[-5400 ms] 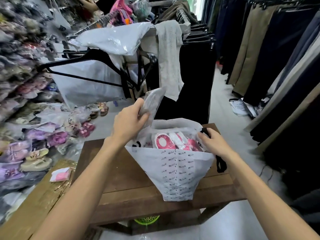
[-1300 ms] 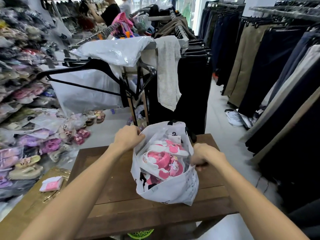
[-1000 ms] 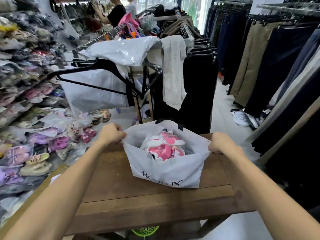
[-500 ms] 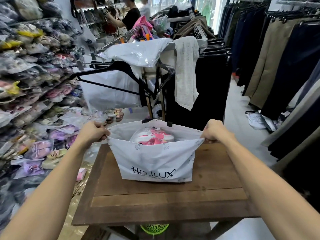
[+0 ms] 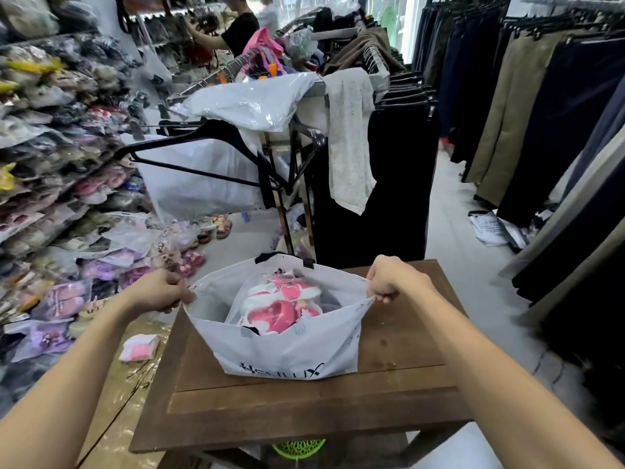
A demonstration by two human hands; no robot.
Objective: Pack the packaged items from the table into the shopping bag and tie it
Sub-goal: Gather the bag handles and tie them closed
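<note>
A white shopping bag (image 5: 291,350) with dark lettering stands on the brown wooden table (image 5: 304,401). Its mouth is stretched wide. Inside lie packaged pink-and-white slippers (image 5: 277,306) in clear plastic. My left hand (image 5: 159,291) grips the bag's left rim corner. My right hand (image 5: 394,277) grips the right rim corner, fingers curled round the edge. Short black handle straps show at the bag's far rim.
A small pink-and-white packet (image 5: 138,346) lies on a gold surface left of the table. Shelves of bagged slippers (image 5: 50,164) fill the left. A clothes rack (image 5: 338,130) with hangers stands behind the table. Trousers hang at right. A person (image 5: 236,28) stands far back.
Both hands still hold the bag's rim corners. The bag has dropped lower and tilted toward me, showing the slippers more from above. The view has shifted down.
</note>
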